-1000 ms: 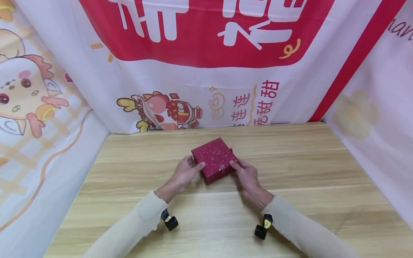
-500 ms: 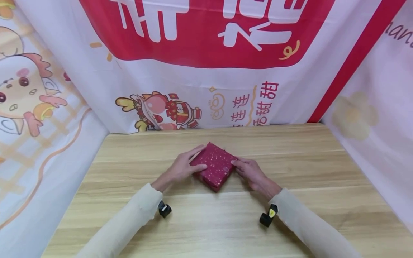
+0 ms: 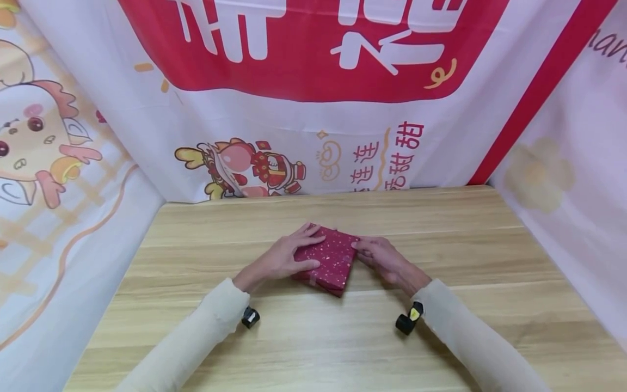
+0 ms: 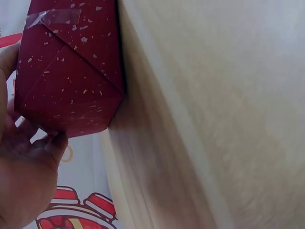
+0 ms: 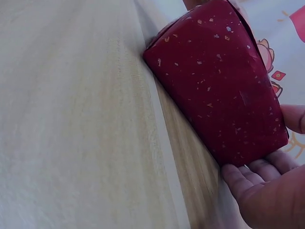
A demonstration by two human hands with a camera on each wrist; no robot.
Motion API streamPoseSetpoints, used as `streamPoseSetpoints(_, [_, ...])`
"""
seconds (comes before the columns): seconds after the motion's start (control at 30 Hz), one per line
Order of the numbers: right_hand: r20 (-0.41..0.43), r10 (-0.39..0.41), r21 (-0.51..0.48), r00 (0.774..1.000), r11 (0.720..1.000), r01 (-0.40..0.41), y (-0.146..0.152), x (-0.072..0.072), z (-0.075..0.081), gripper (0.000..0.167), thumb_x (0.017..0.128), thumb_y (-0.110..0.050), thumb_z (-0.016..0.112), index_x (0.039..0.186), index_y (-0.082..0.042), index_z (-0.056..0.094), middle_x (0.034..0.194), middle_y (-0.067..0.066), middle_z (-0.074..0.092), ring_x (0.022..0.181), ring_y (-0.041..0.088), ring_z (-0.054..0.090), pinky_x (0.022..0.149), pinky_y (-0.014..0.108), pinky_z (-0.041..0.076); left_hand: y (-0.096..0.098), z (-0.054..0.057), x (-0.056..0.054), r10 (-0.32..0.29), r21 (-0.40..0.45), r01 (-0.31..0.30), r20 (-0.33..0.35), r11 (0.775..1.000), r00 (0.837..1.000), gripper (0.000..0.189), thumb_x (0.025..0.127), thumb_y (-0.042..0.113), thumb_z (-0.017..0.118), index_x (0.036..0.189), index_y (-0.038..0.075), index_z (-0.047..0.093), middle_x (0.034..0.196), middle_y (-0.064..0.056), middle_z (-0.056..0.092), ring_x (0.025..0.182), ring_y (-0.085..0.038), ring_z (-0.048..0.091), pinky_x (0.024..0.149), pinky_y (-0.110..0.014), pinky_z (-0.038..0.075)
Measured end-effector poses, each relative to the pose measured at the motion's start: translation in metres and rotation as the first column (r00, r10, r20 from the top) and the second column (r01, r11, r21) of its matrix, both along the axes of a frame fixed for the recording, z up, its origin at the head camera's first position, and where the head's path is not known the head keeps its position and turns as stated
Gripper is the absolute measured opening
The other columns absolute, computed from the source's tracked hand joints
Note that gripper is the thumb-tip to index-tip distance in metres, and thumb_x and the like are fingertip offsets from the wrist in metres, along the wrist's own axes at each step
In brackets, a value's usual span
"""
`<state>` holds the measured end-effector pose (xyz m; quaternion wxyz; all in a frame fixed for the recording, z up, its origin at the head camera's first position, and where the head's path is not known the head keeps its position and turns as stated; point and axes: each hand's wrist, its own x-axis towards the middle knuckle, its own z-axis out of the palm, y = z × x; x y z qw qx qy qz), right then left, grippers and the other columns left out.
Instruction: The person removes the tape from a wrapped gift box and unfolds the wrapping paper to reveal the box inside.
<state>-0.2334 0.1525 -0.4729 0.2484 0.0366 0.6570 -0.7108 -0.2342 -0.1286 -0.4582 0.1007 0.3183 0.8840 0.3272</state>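
A gift box (image 3: 329,257) wrapped in dark red paper with pale flecks lies flat on the wooden table, turned at an angle. The left hand (image 3: 290,255) grips its left side, with thumb and spread fingers reaching over the top. In the left wrist view, clear tape (image 4: 57,17) and folded paper show on one side of the box, and fingertips (image 4: 58,141) touch its corner. The right hand (image 3: 384,258) holds the right corner, thumb on the top edge. Seen from the right wrist, its fingers (image 5: 236,179) curl against the box's lower edge.
Light wood grain covers the table (image 3: 313,337). A white and red printed cloth (image 3: 294,120) hangs behind the table, and more printed cloth (image 3: 78,228) lines the sides. Each wrist carries a small black camera, the left camera (image 3: 250,317) and the right camera (image 3: 406,322).
The box has turned, come down flatter and shifted slightly toward the person. The left hand has slid from its side edge to over its top. The right hand stays at the right corner.
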Motion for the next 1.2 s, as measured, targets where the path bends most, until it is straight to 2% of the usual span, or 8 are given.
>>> streamPoseSetpoints(0.2, [-0.02,-0.031,-0.04,0.999,0.999,0.031,0.001,0.001,-0.001,0.053,0.098,-0.016,0.058,0.145,0.001,0.041,0.149,0.018,0.047,0.137,0.025,0.048,0.117,0.035,0.038,0.008,0.001,0.011,0.071,0.026,-0.071,-0.012,0.997,0.997,0.065,0.089,0.049,0.068,0.146,0.024,0.047,0.163,0.004,0.024,0.153,-0.028,0.014,0.123,-0.053,0.017])
streamPoseSetpoints(0.33, [-0.033,-0.085,-0.075,0.996,0.994,0.082,0.002,0.004,0.001,0.054,0.097,-0.016,0.061,0.146,-0.005,0.042,0.149,0.014,0.047,0.126,0.016,0.057,0.114,0.032,0.041,0.015,0.003,0.021,0.138,0.024,-0.138,-0.017,0.99,0.99,0.065,0.089,0.047,0.069,0.146,0.024,0.048,0.163,0.005,0.024,0.15,-0.03,0.024,0.121,-0.052,0.023])
streamPoseSetpoints(0.53, [-0.086,-0.125,-0.112,0.988,0.987,0.115,0.008,0.005,0.005,0.049,0.096,-0.015,0.062,0.142,-0.007,0.047,0.138,0.008,0.055,0.112,0.012,0.062,0.114,0.039,0.042,0.028,0.003,0.038,0.269,0.012,-0.269,-0.08,0.963,0.96,0.065,0.087,0.048,0.07,0.143,0.02,0.051,0.161,-0.004,0.031,0.144,-0.036,0.035,0.116,-0.052,0.035])
streamPoseSetpoints(0.67, [-0.136,-0.064,-0.086,0.989,0.995,0.053,0.013,0.005,0.007,0.04,0.094,-0.02,0.066,0.129,-0.004,0.058,0.119,0.003,0.067,0.111,0.018,0.063,0.113,0.047,0.041,0.036,0.002,0.045,0.353,0.004,-0.355,-0.116,0.935,0.928,0.066,0.086,0.051,0.07,0.142,0.019,0.053,0.16,-0.005,0.033,0.142,-0.037,0.039,0.113,-0.051,0.04])
streamPoseSetpoints(0.8, [-0.189,0.086,0.007,0.978,0.996,-0.086,0.016,0.006,0.007,0.035,0.091,-0.02,0.07,0.121,-0.004,0.064,0.113,0.002,0.068,0.108,0.021,0.062,0.11,0.052,0.04,0.039,0.002,0.048,0.392,0.004,-0.395,-0.144,0.919,0.909,0.065,0.086,0.05,0.071,0.14,0.018,0.055,0.159,-0.005,0.035,0.141,-0.036,0.041,0.113,-0.049,0.041])
streamPoseSetpoints(0.9, [-0.246,0.174,0.118,0.953,0.982,-0.148,0.016,0.007,0.008,0.032,0.089,-0.018,0.071,0.118,-0.004,0.066,0.113,0.003,0.067,0.105,0.02,0.061,0.104,0.048,0.045,0.04,0.001,0.049,0.397,0.004,-0.401,-0.154,0.916,0.905,0.065,0.086,0.05,0.071,0.14,0.017,0.056,0.159,-0.005,0.035,0.141,-0.035,0.041,0.113,-0.048,0.041])
streamPoseSetpoints(1.03, [-0.34,0.229,0.264,0.912,0.954,-0.141,0.014,0.007,0.01,0.026,0.089,-0.018,0.072,0.112,-0.007,0.07,0.111,0.005,0.067,0.102,0.02,0.059,0.093,0.037,0.048,0.039,0.001,0.05,0.389,0.003,-0.394,-0.168,0.919,0.906,0.065,0.086,0.05,0.07,0.139,0.016,0.056,0.158,-0.007,0.036,0.14,-0.036,0.041,0.112,-0.048,0.041])
streamPoseSetpoints(1.2, [-0.475,0.327,0.439,0.817,0.893,-0.102,0.01,0.008,0.02,0.015,0.09,-0.016,0.069,0.105,-0.014,0.072,0.101,0.004,0.066,0.095,0.02,0.058,0.086,0.032,0.049,0.038,0.0,0.05,0.383,0.006,-0.388,-0.175,0.922,0.907,0.065,0.086,0.051,0.07,0.139,0.016,0.056,0.158,-0.007,0.036,0.14,-0.036,0.041,0.113,-0.048,0.041])
